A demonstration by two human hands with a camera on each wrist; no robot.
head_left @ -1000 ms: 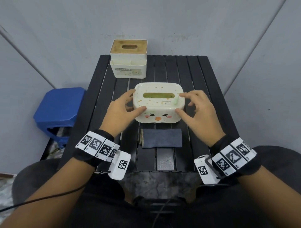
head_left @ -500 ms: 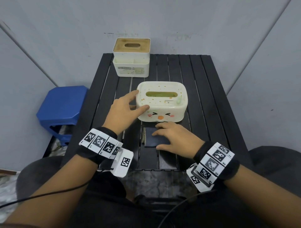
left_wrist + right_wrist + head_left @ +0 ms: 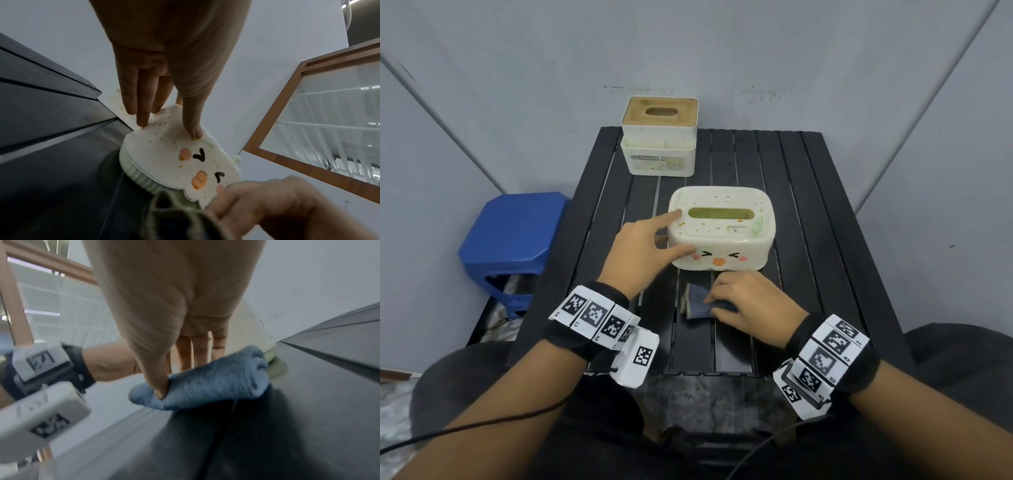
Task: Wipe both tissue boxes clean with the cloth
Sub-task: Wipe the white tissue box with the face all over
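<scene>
— On the desk [image 3: 808, 192] right in front of me, where do things stand?

— My left hand [image 3: 643, 255] braces the near tissue box [image 3: 722, 236], the rounded one with the squinting face: thumb on its front left corner, forefinger up on the lid's left edge, the fingers fairly straight. My right hand [image 3: 748, 303] is just below that box, thumb and fingers closed in a pinch round the blue cloth [image 3: 697, 303], which is bunched up and, as far as I can tell, resting on the slats.

— And the other box?

— The square tissue box [image 3: 659, 144] with the wooden top sits at the far end, well apart from both hands. Both look dirty to me; the near one is speckled all over its lid and front.

— So how do I make this pick-up count?

— I'd gather enough cloth into my palm to get a flat pad, not a thin fold at the fingertips, or it will slip once I press. I'd keep the left hand firm, since the box looks light and would likely skate under a wipe. Lid first, I think, stroking toward the braced side.

— Any risk?

— The slot: dragging crumbs into it would undo the work.
</scene>
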